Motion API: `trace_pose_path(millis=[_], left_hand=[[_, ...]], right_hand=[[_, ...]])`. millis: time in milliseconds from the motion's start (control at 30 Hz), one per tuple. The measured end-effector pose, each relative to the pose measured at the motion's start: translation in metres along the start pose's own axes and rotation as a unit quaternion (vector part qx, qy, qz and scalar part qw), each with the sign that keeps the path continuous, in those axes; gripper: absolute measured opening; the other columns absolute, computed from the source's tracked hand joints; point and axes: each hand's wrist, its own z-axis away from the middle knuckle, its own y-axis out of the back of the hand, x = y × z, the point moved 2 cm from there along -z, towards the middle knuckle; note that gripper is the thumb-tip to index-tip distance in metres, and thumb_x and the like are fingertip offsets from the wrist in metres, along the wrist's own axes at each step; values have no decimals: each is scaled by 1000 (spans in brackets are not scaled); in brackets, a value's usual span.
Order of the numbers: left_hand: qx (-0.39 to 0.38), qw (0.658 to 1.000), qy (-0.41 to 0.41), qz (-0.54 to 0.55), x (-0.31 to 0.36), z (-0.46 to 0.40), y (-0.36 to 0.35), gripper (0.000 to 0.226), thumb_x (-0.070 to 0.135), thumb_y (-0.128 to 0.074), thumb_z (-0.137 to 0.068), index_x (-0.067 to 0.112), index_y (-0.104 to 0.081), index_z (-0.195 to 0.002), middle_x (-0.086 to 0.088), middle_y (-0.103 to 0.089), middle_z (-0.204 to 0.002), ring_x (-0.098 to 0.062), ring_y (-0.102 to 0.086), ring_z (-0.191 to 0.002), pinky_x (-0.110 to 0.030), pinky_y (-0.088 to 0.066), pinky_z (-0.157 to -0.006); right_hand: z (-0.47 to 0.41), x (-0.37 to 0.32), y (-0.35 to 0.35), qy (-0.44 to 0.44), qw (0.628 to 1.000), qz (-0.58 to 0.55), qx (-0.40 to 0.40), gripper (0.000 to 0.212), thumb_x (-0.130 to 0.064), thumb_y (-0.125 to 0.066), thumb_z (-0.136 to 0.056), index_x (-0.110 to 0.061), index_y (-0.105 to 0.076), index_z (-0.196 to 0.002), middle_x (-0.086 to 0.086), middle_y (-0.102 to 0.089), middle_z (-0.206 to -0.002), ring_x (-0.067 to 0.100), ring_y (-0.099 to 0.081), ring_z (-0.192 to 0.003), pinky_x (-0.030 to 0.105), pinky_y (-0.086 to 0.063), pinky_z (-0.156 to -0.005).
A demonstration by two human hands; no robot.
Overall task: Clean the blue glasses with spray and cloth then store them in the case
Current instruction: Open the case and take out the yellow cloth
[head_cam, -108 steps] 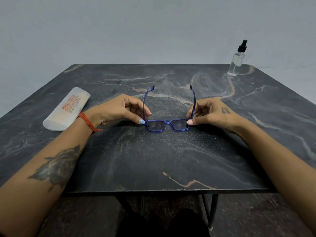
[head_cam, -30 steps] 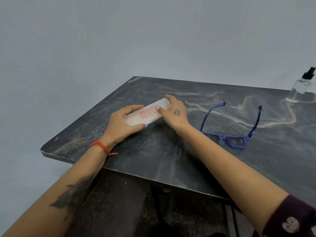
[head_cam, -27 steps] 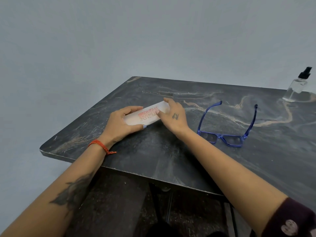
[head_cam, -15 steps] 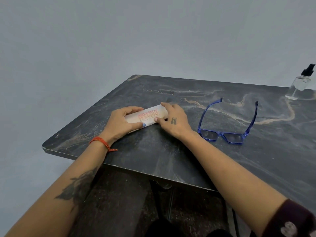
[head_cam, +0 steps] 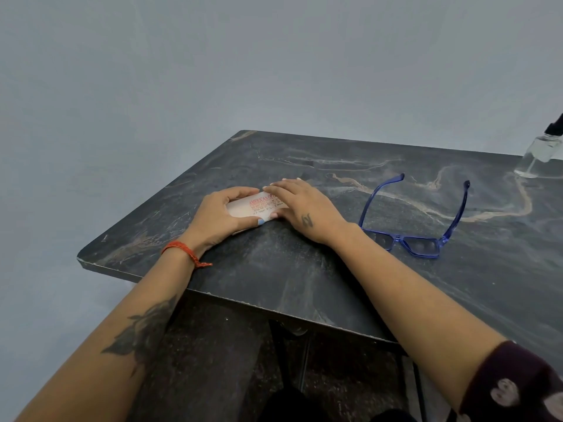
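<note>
A white glasses case (head_cam: 256,207) with red print lies on the dark marble table (head_cam: 304,269), towards its left side. My left hand (head_cam: 219,219) grips the case's left end, thumb along its near edge and fingers over the far edge. My right hand (head_cam: 301,205) holds the case's right end, fingers laid over the top and thumb at the near side. The blue glasses (head_cam: 417,220) lie to the right of my right wrist, arms unfolded and pointing away from me. No cloth is in view.
A clear spray bottle (head_cam: 540,153) with a black nozzle stands at the far right, partly cut off by the frame edge. The table's left corner (head_cam: 80,260) and near edge lie close to my left forearm. A grey wall stands behind.
Both hands left the glasses on the table and moved left to the case. Over the last second they drew the case nearer, and my right hand slid further over its top.
</note>
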Motion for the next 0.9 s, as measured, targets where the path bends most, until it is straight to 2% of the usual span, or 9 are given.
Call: trace_pose_path(millis=[133, 267, 367, 633, 700, 800, 867, 900], left_hand=[[6, 1000, 3, 1, 0, 0, 0, 53, 26, -82, -67, 28, -62, -116, 12, -61, -113, -9, -52, -109, -13, -38, -81], [6, 1000, 8, 13, 1, -1, 0, 53, 25, -81, -67, 26, -62, -116, 10, -62, -114, -9, -53, -109, -13, -38, -82], [4, 1000, 11, 17, 2, -1, 1, 53, 25, -81, -68, 27, -61, -117, 11, -60, -112, -9, -52, -107, -13, -39, -81], [3, 1000, 11, 19, 4, 0, 0, 54, 25, -81, -69, 27, -60, -118, 13, -58, -113, -8, -50, -108, -12, -37, -82], [3, 1000, 11, 16, 5, 1, 0, 54, 25, -81, -68, 27, -59, -118, 13, -58, -114, -8, -50, -109, -14, -37, -83], [7, 1000, 8, 1, 7, 2, 1, 58, 26, -82, -67, 29, -57, -120, 12, -56, -116, -9, -49, -111, -23, -38, -92], [10, 1000, 6, -3, 9, 2, 2, 61, 27, -82, -66, 29, -55, -121, 12, -55, -117, -9, -48, -111, -27, -38, -95], [12, 1000, 4, -3, 10, 2, 2, 63, 27, -83, -65, 29, -54, -121, 12, -55, -116, -8, -48, -109, -24, -38, -93]], right_hand=[[-1, -1, -2, 40, 996, 79, -13, 48, -26, -44, -98, -7, -36, -142, 12, -42, -143, 30, -34, -133, 35, -21, -112], [-2, 0, -1, 68, 990, 123, -33, 47, -14, -39, -98, -4, -30, -143, 16, -39, -144, 34, -35, -132, 39, -25, -112], [-3, 0, -1, 71, 987, 134, -44, 49, -8, -36, -98, -4, -25, -145, 16, -36, -146, 34, -32, -134, 40, -23, -113], [-1, -1, -2, 64, 987, 131, -61, 51, -5, -31, -98, -3, -17, -147, 17, -25, -151, 32, -21, -140, 43, -18, -115], [0, -3, 0, 66, 988, 131, -54, 50, -5, -31, -99, -3, -16, -147, 18, -24, -151, 31, -19, -141, 40, -15, -116], [-1, -6, 4, 64, 989, 132, -27, 50, -3, -31, -98, -2, -18, -146, 18, -21, -152, 28, -17, -142, 29, -6, -114], [-4, -6, 3, 58, 992, 109, -3, 49, -2, -33, -97, -2, -22, -145, 17, -24, -152, 27, -19, -141, 27, -6, -114], [-5, -6, 2, 54, 994, 92, 9, 49, -1, -35, -96, -2, -25, -144, 18, -26, -151, 27, -21, -141, 27, -7, -114]])
